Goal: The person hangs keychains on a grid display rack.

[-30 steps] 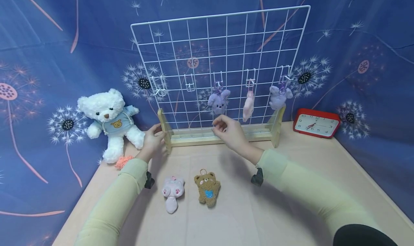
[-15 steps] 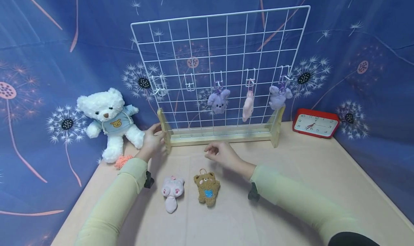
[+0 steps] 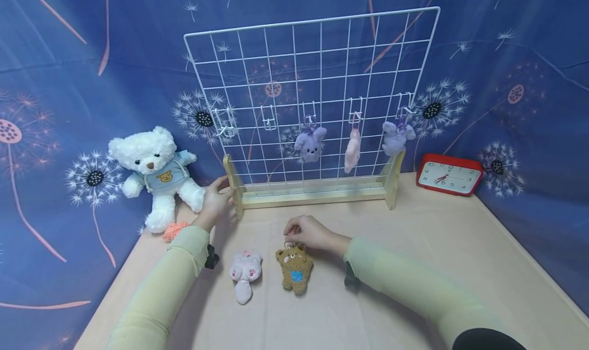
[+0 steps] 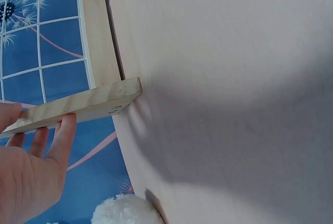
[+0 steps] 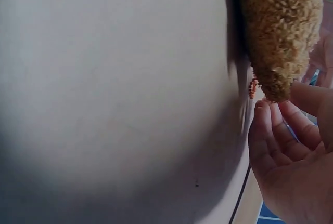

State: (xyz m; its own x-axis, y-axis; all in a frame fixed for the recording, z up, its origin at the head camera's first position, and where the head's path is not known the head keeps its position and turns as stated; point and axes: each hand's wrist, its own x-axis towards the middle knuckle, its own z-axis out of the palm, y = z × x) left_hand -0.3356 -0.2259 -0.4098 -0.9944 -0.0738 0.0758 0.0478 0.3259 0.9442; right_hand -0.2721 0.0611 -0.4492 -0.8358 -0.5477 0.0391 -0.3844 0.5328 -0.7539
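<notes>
In the head view my left hand [image 3: 216, 202] grips the left upright of the wooden stand [image 3: 313, 201]. The left wrist view shows its thumb on one side of the wooden upright [image 4: 88, 102] and its fingers on the other. My right hand [image 3: 313, 232] is over the head of a brown plush bear keychain [image 3: 295, 271] with a blue belly patch, lying on the table. In the right wrist view the fingertips are bent right at the bear's ear, beside its orange loop [image 5: 253, 88]. Left of the bear lies a pale pink plush keychain [image 3: 246, 273].
A white wire grid [image 3: 308, 79] stands in the wooden base with several hooks. A purple plush [image 3: 310, 144], a pink plush [image 3: 353, 150] and another purple plush [image 3: 398, 138] hang there. A white teddy [image 3: 156, 171], orange yarn [image 3: 176, 231] and red clock [image 3: 450, 175] are at the sides.
My right hand has come down from in front of the grid toward me, to the brown bear's loop. My left hand has stayed at the wooden upright, and the plush toys have not moved.
</notes>
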